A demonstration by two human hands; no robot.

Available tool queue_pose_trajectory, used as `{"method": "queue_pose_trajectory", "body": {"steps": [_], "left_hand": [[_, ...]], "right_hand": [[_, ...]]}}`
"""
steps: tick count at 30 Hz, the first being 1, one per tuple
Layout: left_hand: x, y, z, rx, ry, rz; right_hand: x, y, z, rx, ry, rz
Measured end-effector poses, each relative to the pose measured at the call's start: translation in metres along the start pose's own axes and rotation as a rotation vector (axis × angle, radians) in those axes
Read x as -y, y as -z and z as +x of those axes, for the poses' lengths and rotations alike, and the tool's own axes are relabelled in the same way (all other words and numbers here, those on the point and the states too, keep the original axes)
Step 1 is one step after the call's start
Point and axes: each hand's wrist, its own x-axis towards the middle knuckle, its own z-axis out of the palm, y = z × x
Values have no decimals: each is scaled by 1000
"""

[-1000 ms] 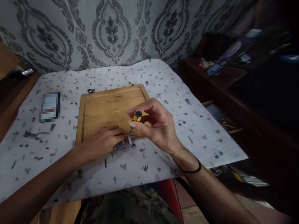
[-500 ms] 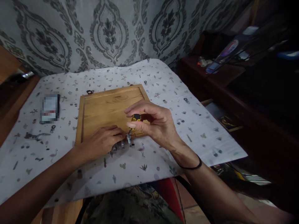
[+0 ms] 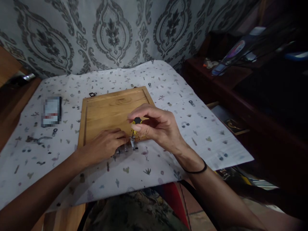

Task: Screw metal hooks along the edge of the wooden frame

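A wooden board [image 3: 108, 112] with a raised rim lies on a patterned sheet [image 3: 168, 96]. My right hand [image 3: 156, 128] pinches the black and yellow handle of a small screwdriver [image 3: 136, 122], held nearly upright with its tip down at a metal fitting [image 3: 131, 146] on the board's near edge. My left hand [image 3: 103, 146] rests palm down at that near edge, its fingertips pressed against the metal fitting beside the screwdriver's tip. A black band circles my right wrist.
A dark phone-like object [image 3: 51, 110] lies left of the board. Small metal bits [image 3: 93, 94] lie by the board's far edge and on the sheet's right side [image 3: 192, 103]. A dark wooden cabinet [image 3: 240, 96] with clutter stands to the right. A patterned curtain hangs behind.
My right hand has sunk slightly and its fingers have turned round the screwdriver handle, so less yellow shows. My left hand has stayed in place.
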Motion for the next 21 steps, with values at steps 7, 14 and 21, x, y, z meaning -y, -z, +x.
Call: {"method": "queue_pose_trajectory", "body": {"steps": [7,14,21], "left_hand": [[1,0,0,7,-2,-14],[-2,3,1,28,19,-9],[-2,2,1,84,70,-8]], "right_hand": [[1,3,-3,35,-109,23],[-1,-6,2,-5,-21,8],[1,-7,4,-18,45,-127]]}}
